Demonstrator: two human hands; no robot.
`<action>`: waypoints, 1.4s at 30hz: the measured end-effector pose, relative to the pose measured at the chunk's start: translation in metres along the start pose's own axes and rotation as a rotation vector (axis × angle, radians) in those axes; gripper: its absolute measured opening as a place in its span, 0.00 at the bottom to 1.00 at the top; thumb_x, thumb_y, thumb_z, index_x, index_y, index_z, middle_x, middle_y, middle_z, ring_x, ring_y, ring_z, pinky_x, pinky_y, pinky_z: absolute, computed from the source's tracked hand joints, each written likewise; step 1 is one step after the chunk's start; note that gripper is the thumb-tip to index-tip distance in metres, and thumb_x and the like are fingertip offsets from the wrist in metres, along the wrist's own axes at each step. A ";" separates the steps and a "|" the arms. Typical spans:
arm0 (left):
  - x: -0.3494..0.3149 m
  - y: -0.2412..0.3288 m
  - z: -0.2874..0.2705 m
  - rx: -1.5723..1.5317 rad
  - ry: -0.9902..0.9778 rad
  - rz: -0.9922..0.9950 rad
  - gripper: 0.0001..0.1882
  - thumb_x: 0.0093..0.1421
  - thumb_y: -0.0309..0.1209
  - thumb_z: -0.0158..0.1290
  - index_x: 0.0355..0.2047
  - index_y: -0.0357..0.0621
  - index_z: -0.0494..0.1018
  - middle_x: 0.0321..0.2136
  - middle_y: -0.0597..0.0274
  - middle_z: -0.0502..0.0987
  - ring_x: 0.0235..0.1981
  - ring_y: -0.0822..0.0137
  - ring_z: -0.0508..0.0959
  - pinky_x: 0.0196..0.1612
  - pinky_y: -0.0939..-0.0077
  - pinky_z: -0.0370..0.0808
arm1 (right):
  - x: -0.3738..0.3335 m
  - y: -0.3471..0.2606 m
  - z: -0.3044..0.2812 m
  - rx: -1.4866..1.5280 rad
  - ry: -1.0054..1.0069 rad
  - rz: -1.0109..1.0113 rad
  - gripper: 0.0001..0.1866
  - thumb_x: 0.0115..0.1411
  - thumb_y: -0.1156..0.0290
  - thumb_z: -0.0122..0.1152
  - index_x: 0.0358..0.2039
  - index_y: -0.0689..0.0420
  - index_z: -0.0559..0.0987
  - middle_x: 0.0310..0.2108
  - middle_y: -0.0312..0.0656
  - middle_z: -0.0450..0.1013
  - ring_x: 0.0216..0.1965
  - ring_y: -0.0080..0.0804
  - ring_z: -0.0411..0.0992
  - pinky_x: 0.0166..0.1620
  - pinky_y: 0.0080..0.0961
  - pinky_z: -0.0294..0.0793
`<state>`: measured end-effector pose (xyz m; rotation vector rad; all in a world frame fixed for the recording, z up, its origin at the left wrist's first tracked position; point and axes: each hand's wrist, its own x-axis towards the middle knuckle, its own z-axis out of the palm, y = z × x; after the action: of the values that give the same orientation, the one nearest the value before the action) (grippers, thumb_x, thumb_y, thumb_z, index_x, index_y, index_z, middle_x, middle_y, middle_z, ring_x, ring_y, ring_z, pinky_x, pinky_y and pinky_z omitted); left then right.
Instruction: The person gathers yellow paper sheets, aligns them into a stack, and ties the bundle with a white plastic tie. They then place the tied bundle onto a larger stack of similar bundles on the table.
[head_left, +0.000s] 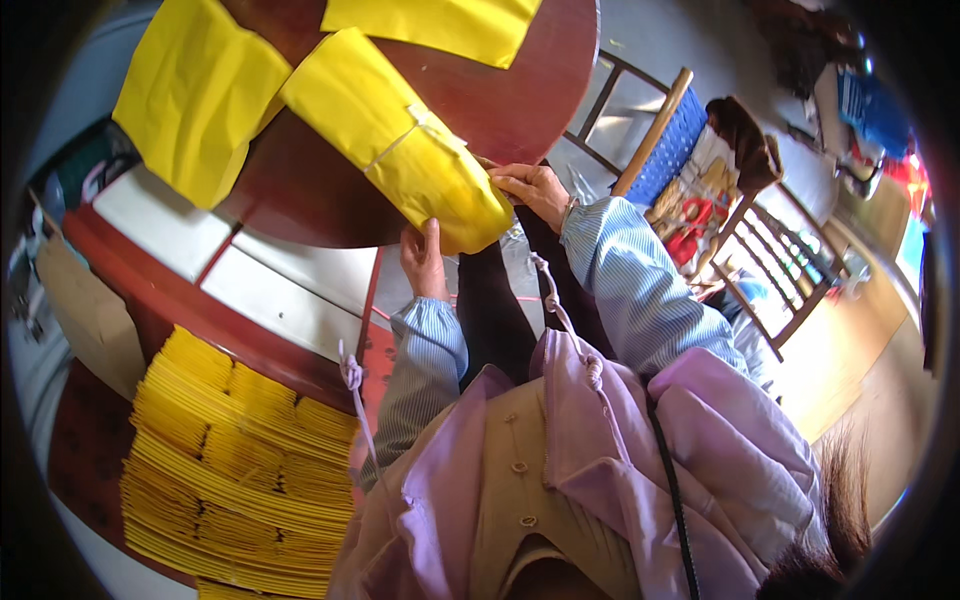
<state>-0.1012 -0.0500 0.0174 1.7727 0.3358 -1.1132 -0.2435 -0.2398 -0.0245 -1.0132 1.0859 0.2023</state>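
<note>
A long bundle of yellow paper (pixel 370 115), with a thin white tie around its middle, lies slantwise over the edge of the round dark red table (pixel 500 100). Its near end overhangs the rim toward me. My left hand (pixel 424 262) grips the near left corner, thumb on top and fingers underneath, mostly hidden. At the near right edge, my right hand (pixel 535 190) pinches the paper between thumb and fingers. Another yellow paper sheet (pixel 200 100) hangs over the table's left side. A further yellow piece (pixel 440 25) lies at the far edge of view.
Tall stacks of folded yellow paper (pixel 240 460) stand at lower left, beside a red-edged white surface (pixel 290 290). A brown cardboard piece (pixel 90 310) leans there. To the right are a chair with a blue dotted cover (pixel 668 145) and a wooden slatted chair (pixel 790 260).
</note>
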 end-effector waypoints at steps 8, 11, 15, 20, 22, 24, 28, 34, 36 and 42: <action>-0.022 -0.003 0.006 0.144 -0.233 -0.320 0.20 0.69 0.44 0.61 0.52 0.41 0.78 0.47 0.65 0.82 0.42 0.70 0.82 0.44 0.76 0.79 | -0.025 0.007 -0.026 0.381 -0.157 0.044 0.28 0.66 0.45 0.67 0.57 0.53 0.81 0.47 0.36 0.79 0.46 0.24 0.76 0.52 0.25 0.74; -0.021 0.061 0.000 0.964 -0.431 0.026 0.14 0.62 0.39 0.66 0.34 0.39 0.81 0.36 0.55 0.81 0.34 0.63 0.82 0.39 0.66 0.78 | -0.033 0.005 -0.036 0.381 -0.179 -0.001 0.45 0.56 0.52 0.80 0.69 0.52 0.67 0.56 0.43 0.76 0.59 0.35 0.73 0.61 0.34 0.72; 0.002 0.171 0.016 1.480 -0.248 0.986 0.32 0.49 0.30 0.71 0.56 0.52 0.74 0.52 0.54 0.72 0.58 0.49 0.69 0.61 0.48 0.68 | -0.038 0.025 -0.025 -0.006 -0.089 -0.304 0.57 0.43 0.60 0.89 0.69 0.51 0.63 0.63 0.48 0.69 0.67 0.46 0.67 0.70 0.42 0.65; 0.101 0.252 0.078 2.063 -0.756 1.228 0.55 0.44 0.26 0.73 0.73 0.52 0.59 0.71 0.55 0.62 0.77 0.54 0.54 0.78 0.39 0.41 | -0.024 0.047 0.003 -0.139 0.182 -0.337 0.54 0.38 0.60 0.89 0.65 0.54 0.68 0.59 0.47 0.71 0.60 0.47 0.72 0.62 0.42 0.74; 0.128 0.258 0.092 2.216 -1.013 0.936 0.60 0.41 0.30 0.77 0.73 0.51 0.57 0.68 0.51 0.65 0.72 0.54 0.61 0.78 0.38 0.38 | -0.023 0.041 0.007 -0.294 0.259 -0.325 0.52 0.36 0.59 0.90 0.62 0.55 0.71 0.56 0.47 0.72 0.57 0.47 0.73 0.60 0.41 0.75; 0.142 0.254 0.088 2.252 -1.061 0.770 0.58 0.40 0.36 0.79 0.71 0.51 0.60 0.62 0.52 0.69 0.68 0.51 0.65 0.78 0.39 0.39 | -0.022 0.026 0.007 -0.184 0.161 -0.206 0.54 0.35 0.57 0.90 0.62 0.55 0.71 0.55 0.47 0.74 0.57 0.47 0.75 0.59 0.39 0.76; 0.160 0.229 0.046 2.256 -1.084 0.766 0.42 0.34 0.49 0.81 0.50 0.52 0.79 0.48 0.57 0.73 0.57 0.55 0.69 0.63 0.60 0.61 | -0.019 -0.001 -0.010 -0.450 0.077 -0.255 0.47 0.38 0.56 0.86 0.58 0.53 0.74 0.52 0.48 0.75 0.55 0.51 0.75 0.58 0.42 0.75; 0.130 0.207 -0.032 1.783 -0.767 0.543 0.40 0.33 0.38 0.79 0.46 0.50 0.71 0.47 0.51 0.73 0.52 0.47 0.72 0.56 0.51 0.69 | 0.000 -0.056 -0.016 -0.791 0.036 -0.581 0.41 0.35 0.59 0.80 0.53 0.51 0.76 0.47 0.46 0.73 0.52 0.51 0.73 0.54 0.44 0.78; 0.102 0.202 -0.042 1.703 -0.601 0.551 0.40 0.38 0.32 0.77 0.51 0.48 0.68 0.48 0.47 0.75 0.54 0.44 0.73 0.58 0.47 0.68 | 0.002 -0.074 -0.015 -0.891 0.031 -0.729 0.37 0.37 0.60 0.77 0.52 0.50 0.77 0.47 0.46 0.71 0.51 0.51 0.73 0.53 0.45 0.79; 0.050 0.154 -0.061 1.420 -0.123 0.981 0.37 0.48 0.27 0.72 0.58 0.47 0.69 0.56 0.52 0.74 0.59 0.48 0.73 0.63 0.48 0.67 | -0.009 -0.090 -0.021 -0.154 -0.003 -0.902 0.19 0.56 0.66 0.59 0.50 0.50 0.78 0.46 0.38 0.71 0.48 0.40 0.71 0.51 0.41 0.73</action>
<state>0.0582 -0.0857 0.0743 2.4529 -1.6210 -0.6389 -0.2081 -0.3030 0.0341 -1.5418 0.5293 -0.4496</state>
